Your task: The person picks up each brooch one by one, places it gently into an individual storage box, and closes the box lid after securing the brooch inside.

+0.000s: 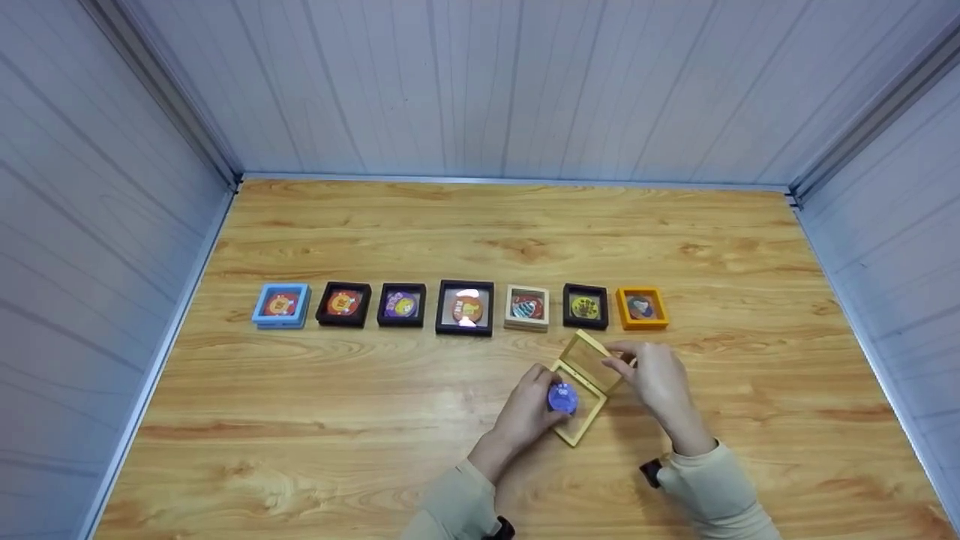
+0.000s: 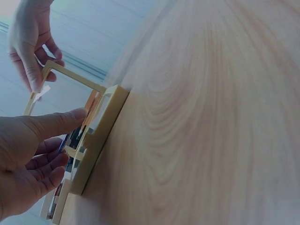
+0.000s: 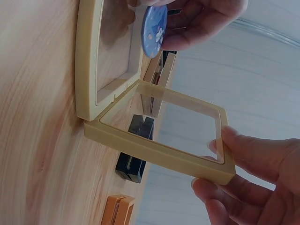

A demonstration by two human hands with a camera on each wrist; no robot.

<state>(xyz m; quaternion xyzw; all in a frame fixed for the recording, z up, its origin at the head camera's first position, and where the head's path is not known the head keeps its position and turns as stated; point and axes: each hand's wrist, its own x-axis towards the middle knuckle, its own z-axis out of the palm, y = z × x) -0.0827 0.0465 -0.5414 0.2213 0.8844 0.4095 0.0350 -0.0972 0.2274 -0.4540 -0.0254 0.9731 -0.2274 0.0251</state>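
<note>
A pale yellow display frame (image 1: 576, 435) lies opened on its hinge, its lower half flat on the table and its clear-windowed lid (image 3: 159, 157) raised. My right hand (image 1: 658, 379) pinches the lid's free edge between thumb and fingers. Over the lower half, my left hand (image 1: 525, 409) holds a round blue-purple badge (image 1: 562, 398) by its edges. In the right wrist view the badge (image 3: 154, 32) is tilted above the clear film, with a small white figure on its face. The left wrist view mostly hides the badge behind the left hand (image 2: 33, 150).
Behind the hands stands a row of closed display frames with round badges: light blue (image 1: 281, 322), several black ones (image 1: 465, 330), a cream one (image 1: 526, 325) and an orange one (image 1: 643, 325). Pale panel walls (image 1: 480, 90) enclose the wooden table (image 1: 337, 420) at the back and sides.
</note>
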